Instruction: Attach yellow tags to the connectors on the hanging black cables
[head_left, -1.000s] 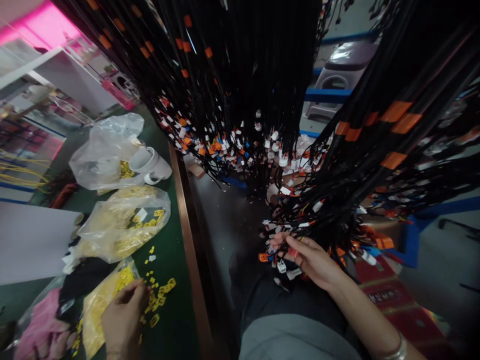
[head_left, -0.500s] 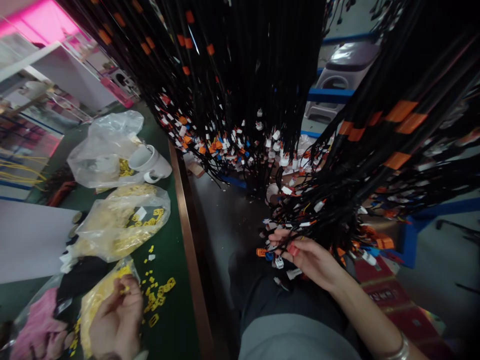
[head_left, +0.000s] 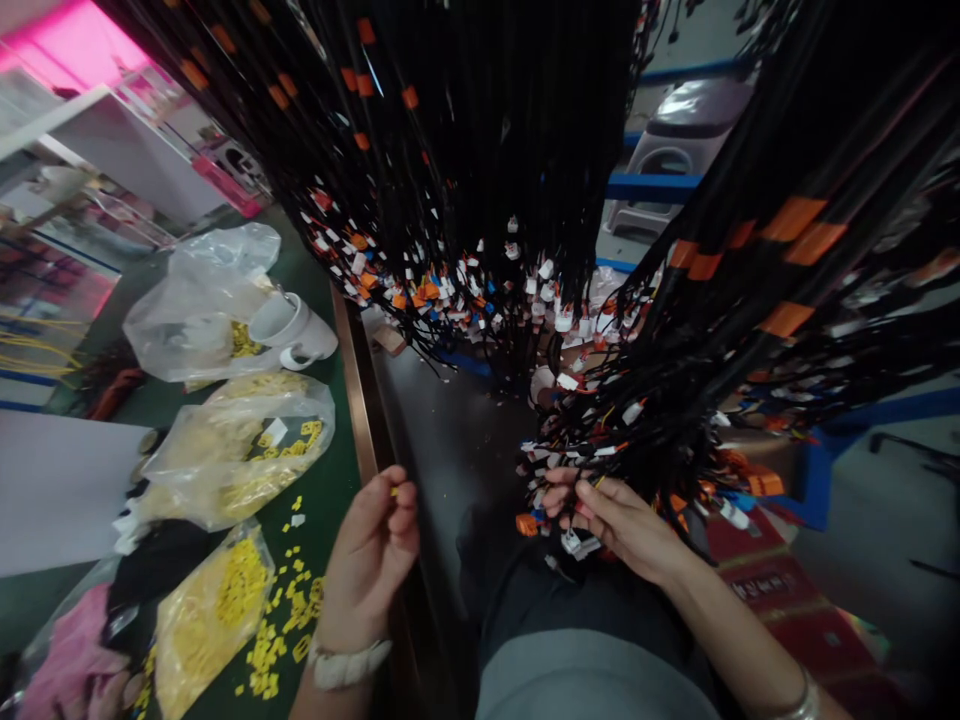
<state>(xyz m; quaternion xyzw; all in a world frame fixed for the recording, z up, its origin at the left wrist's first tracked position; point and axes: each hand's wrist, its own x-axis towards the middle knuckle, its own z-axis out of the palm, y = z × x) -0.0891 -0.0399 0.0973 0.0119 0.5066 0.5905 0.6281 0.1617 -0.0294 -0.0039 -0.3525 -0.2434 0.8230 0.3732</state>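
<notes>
My left hand (head_left: 375, 555) is over the table's edge, fingertips pinched on a small yellow plastic piece (head_left: 395, 491), mostly covered by the fingers. To the right, my right hand (head_left: 626, 522) closes around thin black wires of a wire harness, beside a red connector (head_left: 583, 510) partly hidden by its fingers. White connectors (head_left: 581, 545) and an orange connector (head_left: 527, 525) dangle just under that hand. Loose yellow pieces (head_left: 274, 640) lie scattered on the green table (head_left: 341, 420), next to an open clear bag (head_left: 187, 640) filled with more of them.
Thick bundles of black cables (head_left: 480, 120) with orange tape hang ahead and to the right. Two more plastic bags (head_left: 225, 460) and a white mug (head_left: 304, 335) stand on the table. A pink glove (head_left: 75, 650) lies at lower left. Behind the cables are blue frame bars (head_left: 652, 187) and a stool (head_left: 690, 130).
My left hand has lifted off the bag of yellow pieces and moved right, toward my right hand, carrying a yellow piece. My right hand stays at the wires, its fingers slightly shifted.
</notes>
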